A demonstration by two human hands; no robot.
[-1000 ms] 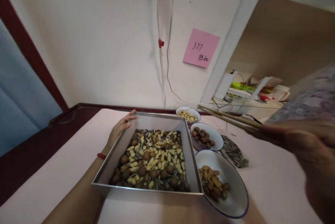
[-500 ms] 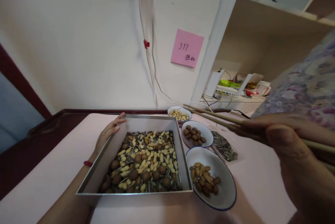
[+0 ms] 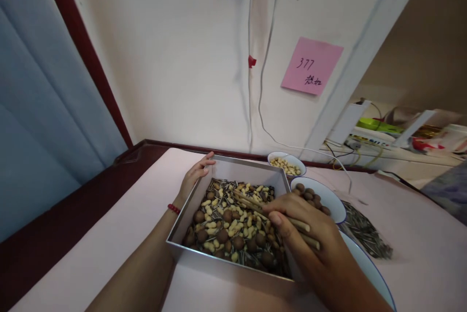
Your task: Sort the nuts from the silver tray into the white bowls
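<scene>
A silver-edged box (image 3: 233, 257) holds a mix of peanuts in shells (image 3: 233, 228), round brown nuts (image 3: 238, 243) and striped sunflower seeds (image 3: 251, 257). My left hand (image 3: 193, 175) grips the box at its far left corner, fingers bent over the rim and thumb hidden. Inside the box, the tips of a pair of wooden chopsticks (image 3: 251, 205) point down among the peanuts near the back. Those chopsticks are held by my right hand (image 3: 310, 239), which hangs over the box's right wall and hides part of it. Whether the tips pinch anything, I cannot tell.
Right of the box stand a bowl of peanuts (image 3: 288, 162), a bowl of round brown nuts (image 3: 333, 195) and a partly hidden bowl (image 3: 368, 261). Beyond them lies a clear bag of sunflower seeds (image 3: 367, 231). A white cable (image 3: 264, 73) runs down the wall onto the table.
My right hand has moved left with the chopsticks, from beyond the bowls to over the box. The view has turned left. My left hand stays at the box's corner.
</scene>
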